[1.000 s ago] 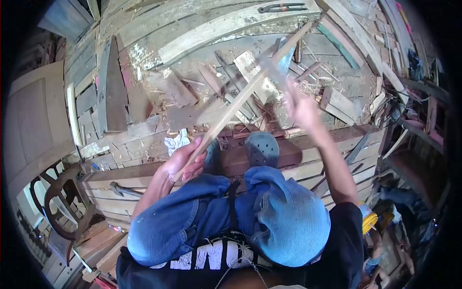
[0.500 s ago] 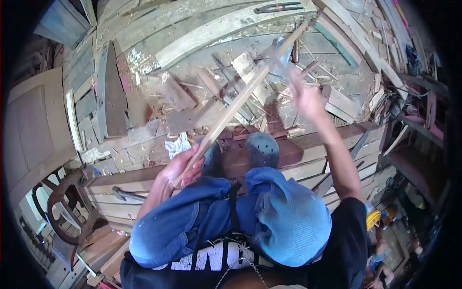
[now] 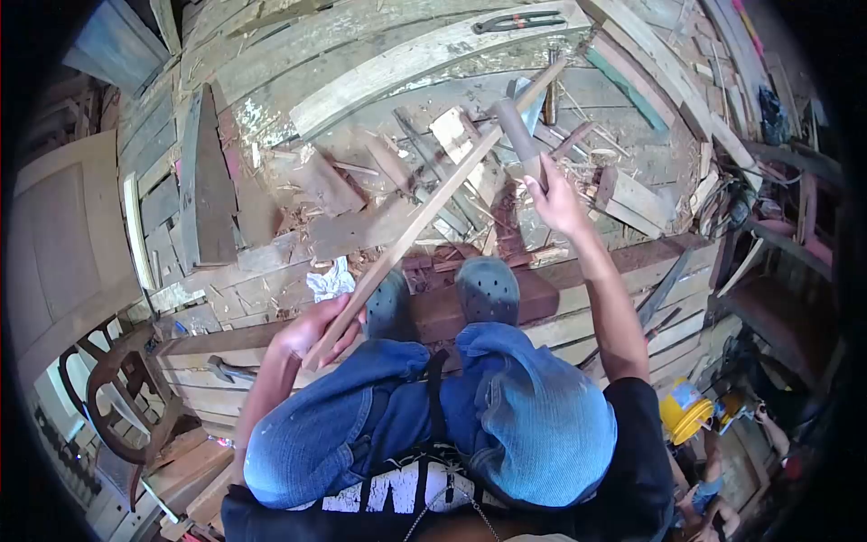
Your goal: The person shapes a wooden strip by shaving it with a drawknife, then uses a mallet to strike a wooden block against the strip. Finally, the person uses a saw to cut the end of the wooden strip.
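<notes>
A long pale wooden strip [image 3: 423, 217] runs diagonally from my lap up to the far boards. My left hand [image 3: 316, 332] is wrapped round its near end, beside my left knee. In my right hand [image 3: 558, 200] is the handle of a grey flat tool [image 3: 516, 129], perhaps a rasp or file. The tool's far end meets or overlaps the strip's upper part; whether they touch I cannot tell. Under the strip's upper end lies a light-blue piece [image 3: 531, 104].
Wood offcuts [image 3: 330, 183] and shavings litter the floor beyond my shoes. Pincers [image 3: 524, 22] lie on a curved plank [image 3: 397, 68]. A hammer-like tool [image 3: 237, 369] is at the left, a yellow bucket [image 3: 688, 414] at the right, near another person's arm [image 3: 712, 465].
The grey tool, blurred before, now shows clearly, and my right hand has moved slightly down. My left hand and the strip's near end have shifted a little left and down.
</notes>
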Motion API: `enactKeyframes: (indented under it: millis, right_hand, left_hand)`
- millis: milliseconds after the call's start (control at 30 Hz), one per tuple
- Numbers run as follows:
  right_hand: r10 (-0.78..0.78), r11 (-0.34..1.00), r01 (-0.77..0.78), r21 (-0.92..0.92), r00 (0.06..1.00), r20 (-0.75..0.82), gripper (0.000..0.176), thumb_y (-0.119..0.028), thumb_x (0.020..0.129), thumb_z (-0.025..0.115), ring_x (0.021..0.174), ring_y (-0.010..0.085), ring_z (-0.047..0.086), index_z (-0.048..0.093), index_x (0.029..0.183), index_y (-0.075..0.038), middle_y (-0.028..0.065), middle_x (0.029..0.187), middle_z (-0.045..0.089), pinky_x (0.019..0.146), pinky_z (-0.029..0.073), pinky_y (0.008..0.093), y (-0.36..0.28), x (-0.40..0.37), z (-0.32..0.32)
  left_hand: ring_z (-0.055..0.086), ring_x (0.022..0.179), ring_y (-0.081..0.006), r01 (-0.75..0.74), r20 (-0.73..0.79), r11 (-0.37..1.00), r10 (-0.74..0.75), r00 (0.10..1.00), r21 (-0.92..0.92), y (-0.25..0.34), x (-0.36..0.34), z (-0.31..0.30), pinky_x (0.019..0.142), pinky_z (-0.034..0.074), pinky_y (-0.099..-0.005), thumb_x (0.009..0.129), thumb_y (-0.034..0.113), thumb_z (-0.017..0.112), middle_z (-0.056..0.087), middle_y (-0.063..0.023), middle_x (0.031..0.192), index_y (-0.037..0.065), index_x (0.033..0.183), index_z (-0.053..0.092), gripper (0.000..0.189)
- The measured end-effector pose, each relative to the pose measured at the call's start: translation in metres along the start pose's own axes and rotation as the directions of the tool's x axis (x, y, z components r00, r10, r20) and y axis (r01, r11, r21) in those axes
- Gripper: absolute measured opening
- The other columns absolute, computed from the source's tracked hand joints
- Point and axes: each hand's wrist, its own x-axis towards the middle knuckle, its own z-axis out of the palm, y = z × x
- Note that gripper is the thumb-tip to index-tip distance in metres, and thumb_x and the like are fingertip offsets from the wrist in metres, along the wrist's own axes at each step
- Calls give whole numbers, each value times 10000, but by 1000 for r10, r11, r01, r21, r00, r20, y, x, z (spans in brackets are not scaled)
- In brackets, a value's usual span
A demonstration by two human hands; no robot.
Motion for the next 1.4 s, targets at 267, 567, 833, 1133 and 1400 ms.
enactKeyframes:
  millis: [267,567,833,1133,1400]
  right_hand:
    - [205,978,-201,61,977,-66,472,-349,947,430,837,501,607,485,1089,99,350,811,607,769,486,531,-28,18,7]
    - [-99,962,118,-244,991,90,451,-375,966,427,540,411,626,489,985,72,246,605,603,453,506,480,-73,-38,12]
    - [-34,980,44,-193,998,51,388,-347,958,451,540,406,623,470,956,41,235,565,586,460,507,490,-61,-30,19]
    - [-275,931,300,-210,951,141,407,-343,971,422,538,434,609,466,986,62,241,544,570,489,501,531,-64,-48,20]
    - [-184,945,216,-247,972,146,415,-384,949,477,534,420,621,483,945,31,229,538,575,459,512,484,-81,-46,14]
  left_hand:
    - [466,388,-96,11,-78,942,16,997,336,58,86,14,360,392,-226,1017,401,283,512,-15,601,34,1004,522,438]
    - [439,381,-80,-64,-236,656,359,903,752,40,68,37,373,377,-255,1003,387,382,435,17,531,46,1278,491,451]
    - [600,590,-209,-17,-294,560,459,839,828,12,40,41,570,470,-347,986,321,451,566,-132,641,70,1255,524,375]
    - [622,654,-260,39,-319,565,406,856,824,16,28,47,631,481,-368,981,290,462,603,-183,731,37,1250,517,373]
    - [446,544,-92,-44,-270,556,469,841,830,9,25,39,499,376,-282,1001,301,429,472,-12,594,13,1004,539,308]
